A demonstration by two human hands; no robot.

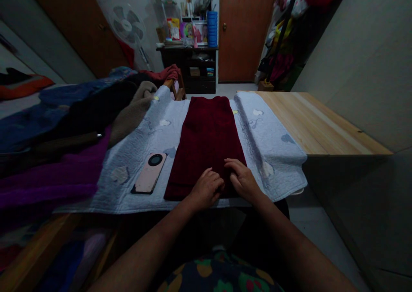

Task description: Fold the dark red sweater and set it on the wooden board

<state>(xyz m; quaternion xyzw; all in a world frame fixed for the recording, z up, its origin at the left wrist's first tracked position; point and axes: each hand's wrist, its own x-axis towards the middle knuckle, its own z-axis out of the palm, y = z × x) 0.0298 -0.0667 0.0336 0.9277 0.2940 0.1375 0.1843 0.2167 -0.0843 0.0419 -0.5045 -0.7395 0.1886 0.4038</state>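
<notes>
A dark red cloth (209, 133), folded into a long flat strip, lies on the light blue quilted cover (167, 122) in front of me. My left hand (207, 187) rests on its near end, fingers loosely bent and nothing visibly gripped. To the right of it, my right hand (242, 179) lies on the cloth's near right part, with the fingers reaching forward over the fabric and the thumb apart. A small gap separates the two hands. A pink phone (150, 173) with a round black camera ring lies back up, left of the red cloth.
Heaped clothes (74, 112), including a purple garment (74, 167), cover the left side. At the right, a wooden board (322, 122) extends from under the quilt. A fan (127, 24), a dark cabinet (189, 79) and a brown door (246, 34) stand at the back.
</notes>
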